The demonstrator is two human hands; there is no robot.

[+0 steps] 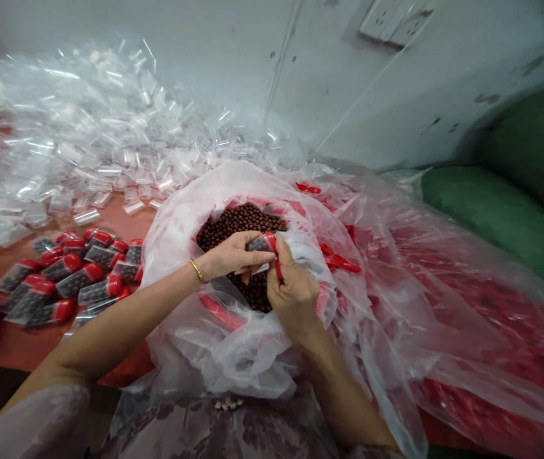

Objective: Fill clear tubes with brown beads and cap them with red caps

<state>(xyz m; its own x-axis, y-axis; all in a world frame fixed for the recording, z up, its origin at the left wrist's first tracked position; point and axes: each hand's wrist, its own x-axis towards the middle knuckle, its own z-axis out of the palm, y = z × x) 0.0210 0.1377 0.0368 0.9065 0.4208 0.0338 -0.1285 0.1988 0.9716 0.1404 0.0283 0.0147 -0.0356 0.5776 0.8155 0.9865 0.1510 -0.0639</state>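
Over an open plastic bag [181, 210] of brown beads [236, 223], my left hand [234, 255] holds a small clear container [256, 244] of dark beads between thumb and fingers. A red cap sits on its right end. My right hand [293, 280] touches that cap with its thumb and finger, its other fingers curled around a red piece [278, 269] just below. The lower part of this piece is hidden in the hand. Many filled containers with red caps [76, 277] lie on the orange table at the left.
A large heap of clear empty tubes [85, 134] covers the back left of the orange table [9, 344]. Clear plastic bags with red pieces [492, 319] spread over the right side. Green sacks [496, 204] stand at the far right, beside a wall with sockets [391, 22].
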